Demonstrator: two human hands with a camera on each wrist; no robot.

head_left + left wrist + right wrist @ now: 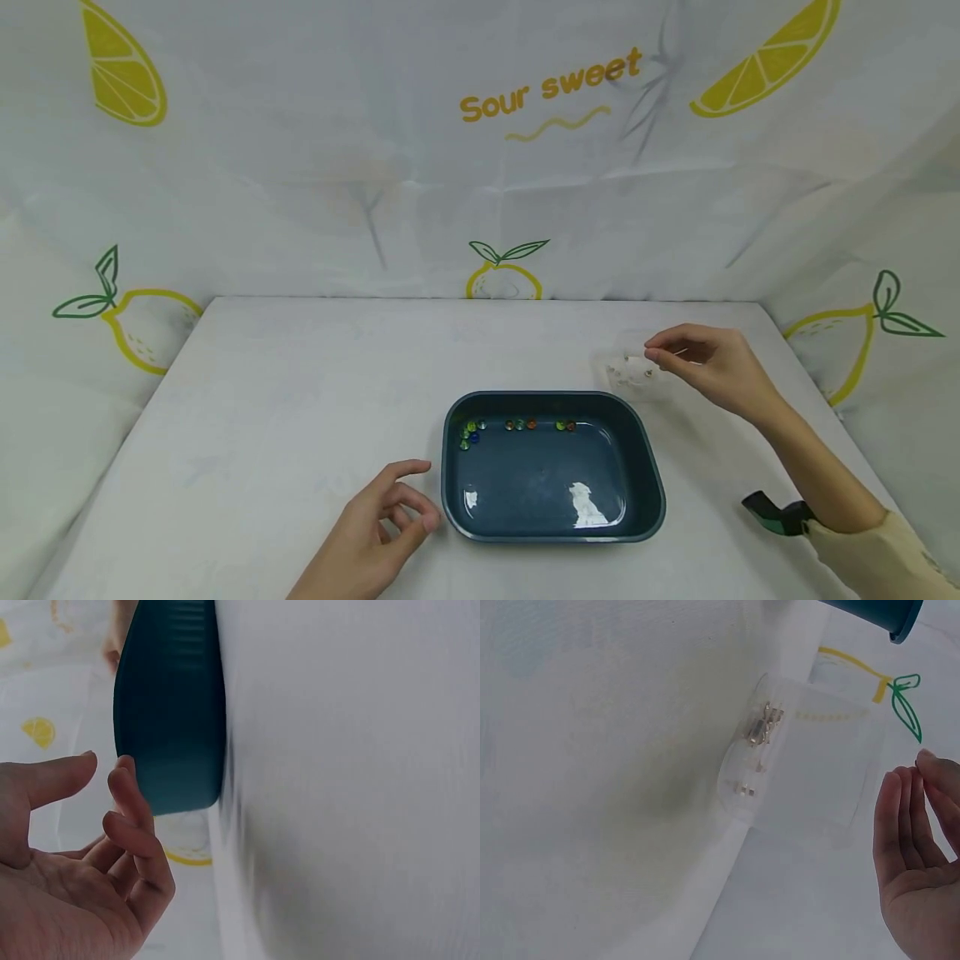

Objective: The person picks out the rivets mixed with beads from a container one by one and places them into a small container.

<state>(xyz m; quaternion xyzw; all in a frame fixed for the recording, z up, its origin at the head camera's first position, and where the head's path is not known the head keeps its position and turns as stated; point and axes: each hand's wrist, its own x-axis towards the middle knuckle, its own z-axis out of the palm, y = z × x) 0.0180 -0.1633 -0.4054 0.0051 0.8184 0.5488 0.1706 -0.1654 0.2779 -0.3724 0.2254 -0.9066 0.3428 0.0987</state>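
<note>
A dark teal rectangular tray (543, 535) stands on the table with several glass marbles (520, 425), green, blue, clear and orange, along its far side and far left corner. My left hand (378, 521) is just left of the tray, fingers loosely curved and holding nothing. On the table behind the tray's right end is a clear plastic box (825, 761) with small gold-coloured metal pieces (759, 729) in it. Over that box, my right hand (712, 362) pinches thumb and fingertips together; a tiny dark piece shows at the tips, its kind too small to tell.
A white cloth printed with lemons (504, 282) hangs behind and beside the white table (262, 417). On my right forearm is a dark strap (780, 512) below a light sleeve (870, 554). The tray's raised walls lie between the two hands.
</note>
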